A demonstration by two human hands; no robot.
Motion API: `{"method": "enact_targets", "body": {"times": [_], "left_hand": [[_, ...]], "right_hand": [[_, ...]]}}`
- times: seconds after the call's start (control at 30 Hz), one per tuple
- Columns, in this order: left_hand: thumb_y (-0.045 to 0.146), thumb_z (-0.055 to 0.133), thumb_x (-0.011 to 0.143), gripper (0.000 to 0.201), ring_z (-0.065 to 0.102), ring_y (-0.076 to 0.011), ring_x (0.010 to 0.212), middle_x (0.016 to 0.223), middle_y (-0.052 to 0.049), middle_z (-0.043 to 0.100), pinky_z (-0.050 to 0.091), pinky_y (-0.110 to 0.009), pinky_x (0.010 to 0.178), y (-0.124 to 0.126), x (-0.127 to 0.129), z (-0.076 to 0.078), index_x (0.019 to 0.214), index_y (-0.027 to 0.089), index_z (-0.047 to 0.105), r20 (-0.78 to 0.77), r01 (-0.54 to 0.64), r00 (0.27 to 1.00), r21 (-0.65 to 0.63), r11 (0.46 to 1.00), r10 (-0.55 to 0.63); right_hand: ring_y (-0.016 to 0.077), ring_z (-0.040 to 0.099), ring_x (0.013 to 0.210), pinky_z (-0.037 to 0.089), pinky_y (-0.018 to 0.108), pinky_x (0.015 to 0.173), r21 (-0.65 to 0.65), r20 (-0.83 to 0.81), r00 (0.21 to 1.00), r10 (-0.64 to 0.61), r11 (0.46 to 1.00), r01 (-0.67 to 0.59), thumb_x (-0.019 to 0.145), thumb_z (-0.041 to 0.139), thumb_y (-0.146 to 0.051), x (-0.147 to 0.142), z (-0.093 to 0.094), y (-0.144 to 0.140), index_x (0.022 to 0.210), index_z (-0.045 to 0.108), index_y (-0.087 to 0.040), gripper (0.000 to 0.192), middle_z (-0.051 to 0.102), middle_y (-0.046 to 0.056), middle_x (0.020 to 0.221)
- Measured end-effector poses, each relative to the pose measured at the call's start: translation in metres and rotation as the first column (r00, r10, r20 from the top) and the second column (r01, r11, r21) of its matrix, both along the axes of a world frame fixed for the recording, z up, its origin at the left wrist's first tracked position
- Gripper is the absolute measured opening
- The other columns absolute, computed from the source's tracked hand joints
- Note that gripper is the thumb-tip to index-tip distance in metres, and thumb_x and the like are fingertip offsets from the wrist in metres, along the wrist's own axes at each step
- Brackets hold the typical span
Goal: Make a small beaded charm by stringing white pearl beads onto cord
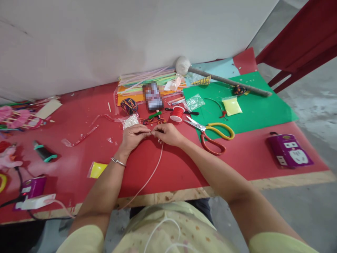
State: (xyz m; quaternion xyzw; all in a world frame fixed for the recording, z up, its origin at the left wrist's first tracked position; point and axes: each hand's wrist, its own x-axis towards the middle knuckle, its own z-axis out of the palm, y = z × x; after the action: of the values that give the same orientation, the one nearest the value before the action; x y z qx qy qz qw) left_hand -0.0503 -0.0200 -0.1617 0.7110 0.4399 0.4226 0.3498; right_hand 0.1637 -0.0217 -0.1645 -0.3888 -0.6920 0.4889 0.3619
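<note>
My left hand [134,135] and my right hand [168,133] meet fingertip to fingertip over the red table [223,161]. Together they pinch the end of a thin pale cord [152,172], which trails from my right hand down across the table and over its front edge toward my lap. A small bag of white beads [130,121] lies just beyond my left hand. A red spool of thread [177,113] stands just beyond my right hand. Whether a bead is between my fingers is too small to tell.
Scissors with yellow and red handles [213,135] lie right of my hands, partly on a green sheet [252,109]. Coloured straws [147,79], a yarn bundle [129,105] and a grey stick [229,82] sit by the wall. A purple socket box [289,151] is at right, a glue gun [43,153] at left.
</note>
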Motion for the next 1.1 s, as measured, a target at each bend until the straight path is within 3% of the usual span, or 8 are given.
{"method": "enact_targets", "body": {"times": [0.13,0.3,0.53,0.67,0.83,0.97,1.03,1.1], "left_hand": [[0.034,0.086,0.074,0.015,0.071,-0.0188,0.076,0.085,-0.006,0.078,0.058,-0.031,0.076,0.0,-0.001,-0.002,0.085,0.023,0.083,-0.026,-0.026,0.999,-0.023,0.999,0.026],[0.036,0.082,0.079,0.034,0.073,-0.02,0.076,0.087,-0.006,0.079,0.059,-0.033,0.077,-0.005,-0.001,-0.003,0.109,0.022,0.08,-0.126,-0.075,0.989,-0.007,0.997,0.073],[0.027,0.069,0.088,0.023,0.07,-0.0165,0.078,0.089,-0.004,0.077,0.056,-0.03,0.077,-0.019,-0.005,0.03,0.109,0.023,0.079,-0.364,-0.075,0.919,0.215,0.974,0.151],[0.024,0.063,0.091,0.019,0.068,-0.0178,0.08,0.089,-0.005,0.074,0.053,-0.03,0.075,-0.027,-0.019,0.04,0.1,0.022,0.08,-0.543,-0.04,0.824,0.227,0.973,0.161],[0.02,0.054,0.093,0.02,0.066,-0.0207,0.086,0.092,-0.008,0.073,0.05,-0.033,0.08,-0.038,-0.03,0.037,0.09,0.019,0.074,-0.588,-0.058,0.792,0.198,0.978,0.166],[0.023,0.053,0.094,0.017,0.064,-0.0197,0.085,0.089,-0.006,0.072,0.048,-0.031,0.081,-0.045,-0.034,0.034,0.089,0.02,0.07,-0.528,-0.14,0.827,0.139,0.98,0.193],[0.026,0.058,0.092,0.014,0.064,-0.0181,0.081,0.086,-0.004,0.072,0.048,-0.029,0.076,-0.046,-0.038,0.031,0.087,0.02,0.069,-0.444,-0.215,0.863,0.107,0.971,0.24],[0.029,0.065,0.088,0.011,0.062,-0.0159,0.072,0.078,-0.003,0.07,0.047,-0.027,0.068,-0.045,-0.045,0.027,0.084,0.02,0.069,-0.296,-0.31,0.904,0.042,0.95,0.308]], "right_hand": [[0.0094,0.058,0.062,0.042,0.021,0.061,0.02,0.014,1.0,0.019,1.0,-0.019,0.093,0.06,-0.023,0.0,-0.001,0.001,0.084,0.072,-0.014,0.018,0.068,-0.001,0.069],[0.0101,0.059,0.065,0.039,0.021,0.061,0.085,0.054,0.998,0.015,0.996,-0.02,0.095,0.063,-0.029,-0.001,-0.003,0.001,0.086,0.075,-0.015,0.02,0.07,0.0,0.072],[0.0137,0.066,0.08,0.048,0.024,0.073,0.07,-0.079,0.997,0.001,0.998,0.004,0.097,0.058,-0.032,-0.001,-0.007,0.003,0.103,0.076,-0.014,0.026,0.076,0.005,0.092],[0.017,0.068,0.093,0.052,0.028,0.083,0.05,-0.139,0.989,-0.039,0.998,0.046,0.095,0.058,-0.03,0.004,-0.007,0.004,0.111,0.073,-0.014,0.027,0.076,0.008,0.105],[0.0156,0.065,0.081,0.048,0.027,0.074,0.219,0.163,0.981,-0.106,0.973,0.069,0.092,0.066,-0.035,0.015,0.004,-0.009,0.115,0.073,-0.015,0.031,0.075,0.008,0.101],[0.0198,0.063,0.094,0.044,0.027,0.074,0.355,0.489,0.853,-0.183,0.935,-0.003,0.088,0.072,-0.045,0.013,0.011,-0.022,0.114,0.074,-0.02,0.036,0.07,0.009,0.111],[0.0196,0.063,0.094,0.043,0.027,0.072,0.371,0.533,0.822,-0.201,0.929,-0.013,0.094,0.066,-0.04,0.009,0.009,-0.024,0.105,0.077,-0.021,0.025,0.069,0.009,0.11],[0.0183,0.063,0.091,0.044,0.028,0.073,0.35,0.463,0.866,-0.186,0.937,0.014,0.096,0.063,-0.035,0.008,0.004,-0.023,0.096,0.079,-0.021,0.021,0.071,0.008,0.105]]}}
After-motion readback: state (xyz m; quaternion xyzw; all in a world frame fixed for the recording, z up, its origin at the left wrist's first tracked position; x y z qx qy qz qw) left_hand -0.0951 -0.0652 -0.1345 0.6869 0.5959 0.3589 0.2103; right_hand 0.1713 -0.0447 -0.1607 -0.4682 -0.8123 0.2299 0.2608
